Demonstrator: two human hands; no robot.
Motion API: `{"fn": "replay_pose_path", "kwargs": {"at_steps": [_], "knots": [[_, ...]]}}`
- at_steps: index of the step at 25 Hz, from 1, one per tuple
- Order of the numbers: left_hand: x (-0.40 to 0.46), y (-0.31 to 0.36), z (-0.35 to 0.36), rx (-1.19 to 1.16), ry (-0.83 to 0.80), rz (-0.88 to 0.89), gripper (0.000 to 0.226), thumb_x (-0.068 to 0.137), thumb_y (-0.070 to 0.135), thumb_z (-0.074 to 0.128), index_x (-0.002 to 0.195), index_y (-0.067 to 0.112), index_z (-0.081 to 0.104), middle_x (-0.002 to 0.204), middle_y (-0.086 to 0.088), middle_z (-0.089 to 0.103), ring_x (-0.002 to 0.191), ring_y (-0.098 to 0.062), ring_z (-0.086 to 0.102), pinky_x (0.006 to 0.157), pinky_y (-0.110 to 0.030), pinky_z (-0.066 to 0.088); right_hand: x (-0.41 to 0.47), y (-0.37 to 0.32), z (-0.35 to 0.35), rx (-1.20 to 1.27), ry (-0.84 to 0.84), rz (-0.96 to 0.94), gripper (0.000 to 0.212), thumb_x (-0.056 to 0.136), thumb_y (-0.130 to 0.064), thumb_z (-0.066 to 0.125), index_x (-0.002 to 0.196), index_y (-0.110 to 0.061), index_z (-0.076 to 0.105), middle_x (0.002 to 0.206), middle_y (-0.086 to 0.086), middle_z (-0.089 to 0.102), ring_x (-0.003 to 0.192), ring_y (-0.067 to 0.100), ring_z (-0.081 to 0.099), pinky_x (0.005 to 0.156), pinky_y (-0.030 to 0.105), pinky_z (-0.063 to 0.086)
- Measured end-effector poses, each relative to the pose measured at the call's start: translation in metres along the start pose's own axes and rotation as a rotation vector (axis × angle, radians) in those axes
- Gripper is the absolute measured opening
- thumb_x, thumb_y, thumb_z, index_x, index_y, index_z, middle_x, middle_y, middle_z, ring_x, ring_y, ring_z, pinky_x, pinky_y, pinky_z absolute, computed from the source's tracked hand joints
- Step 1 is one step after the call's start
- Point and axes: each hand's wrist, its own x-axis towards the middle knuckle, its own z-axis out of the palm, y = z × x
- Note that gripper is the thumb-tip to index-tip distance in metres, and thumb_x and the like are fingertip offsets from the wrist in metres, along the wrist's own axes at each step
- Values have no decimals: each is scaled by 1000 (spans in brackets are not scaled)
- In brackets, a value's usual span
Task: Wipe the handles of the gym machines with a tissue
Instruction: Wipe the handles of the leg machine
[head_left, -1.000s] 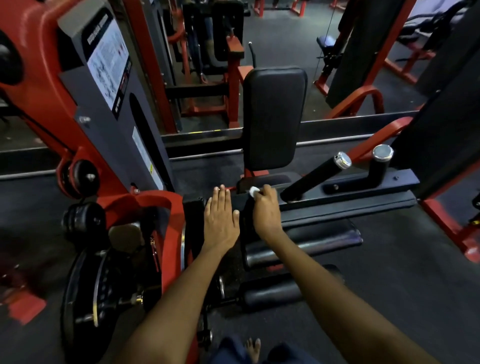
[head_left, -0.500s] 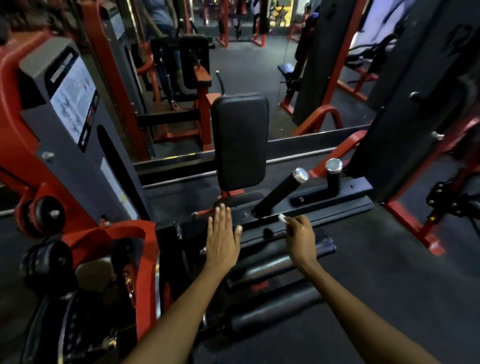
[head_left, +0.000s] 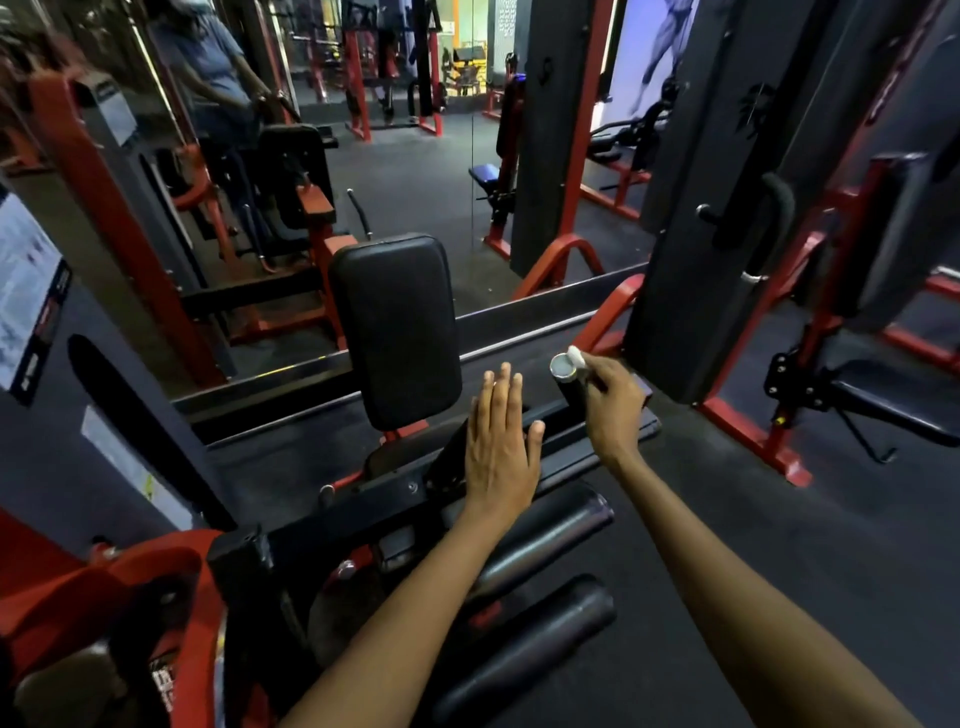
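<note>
The right hand's (head_left: 613, 400) grip pinches a small white tissue (head_left: 575, 356) against the silver-capped top of an upright black handle (head_left: 569, 382) right of centre frame, while the left hand (head_left: 501, 452) lies flat and open-fingered beside the black back pad (head_left: 397, 330).

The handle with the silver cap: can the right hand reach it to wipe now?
Probably yes. The right hand already holds the tissue at the cap of the handle, and nothing is between them.
</note>
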Motion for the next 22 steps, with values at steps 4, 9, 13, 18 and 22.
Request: {"fn": "replay_pose_path", "kwargs": {"at_steps": [4, 9, 13, 18, 22], "knots": [[1, -1, 14, 121, 13, -39, 59, 97, 33, 35, 148, 5, 24, 156, -13, 27, 147, -27, 13, 118, -45, 23, -7, 55, -3, -99, -128, 145, 26, 81, 9, 52, 97, -1, 69, 92, 12, 64, 89, 28, 61, 73, 19, 39], [2, 10, 21, 248, 58, -129, 60, 96, 33, 39, 146, 2, 28, 154, -15, 29, 147, -30, 16, 117, -46, 26, 26, 21, -4, 180, -162, 24, 26, 86, 3, 56, 105, -8, 69, 97, 5, 64, 89, 8, 59, 80, 9, 42], [0, 22, 26, 308, 76, -230, 60, 98, 34, 36, 148, 3, 24, 158, -14, 22, 149, -28, 11, 119, -46, 21, 25, 50, -4, 84, -266, -113, 24, 81, 9, 55, 97, -4, 69, 92, 7, 60, 85, 17, 58, 79, 21, 46], [2, 43, 32, 403, 89, -387, 63, 100, 38, 30, 151, 4, 17, 161, -12, 11, 150, -25, 4, 120, -44, 18, 58, 68, -11, 64, -404, -81, 24, 81, 6, 57, 99, -2, 71, 88, 9, 63, 85, 21, 63, 76, 15, 43], [12, 54, 31, 528, 123, -430, 60, 100, 39, 27, 146, 1, 34, 157, -14, 27, 148, -26, 16, 121, -43, 11, 52, 57, -10, 207, -451, -212, 33, 79, 11, 54, 103, -5, 70, 93, 3, 63, 87, 13, 61, 81, 7, 40]]}}
